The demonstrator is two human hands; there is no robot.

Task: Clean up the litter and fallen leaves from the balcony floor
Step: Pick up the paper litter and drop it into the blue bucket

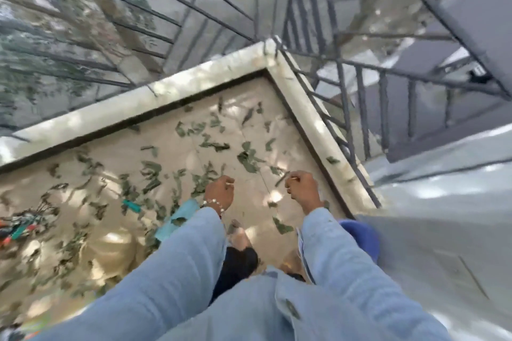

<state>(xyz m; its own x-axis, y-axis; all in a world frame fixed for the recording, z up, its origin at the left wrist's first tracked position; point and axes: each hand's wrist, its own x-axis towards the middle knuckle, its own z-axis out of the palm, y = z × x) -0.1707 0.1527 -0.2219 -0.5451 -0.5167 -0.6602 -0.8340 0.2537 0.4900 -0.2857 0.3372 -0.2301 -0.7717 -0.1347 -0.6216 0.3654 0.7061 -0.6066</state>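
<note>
The balcony floor [166, 152] is pale beige tile, dappled with sun and shade, and green fallen leaves [210, 144] lie scattered across most of it, thickest toward the middle and left. A raised whitish stone curb [171, 88] borders the floor on two sides and meets in a corner, with a dark metal railing [346, 108] rising from it; a few leaves rest on the curb as well. Litter lies among the leaves: a small teal wrapper [132, 205], a light blue scrap [177, 219] partly behind the left sleeve, and a colourful tangle [19, 225] at the left edge. The left hand [220, 192], with a beaded bracelet [213, 204] at the wrist, and the right hand [303, 191] hang above the floor, both with fingers curled inward; the blur hides whether either holds anything. Both arms wear light blue sleeves [332, 252].
</note>
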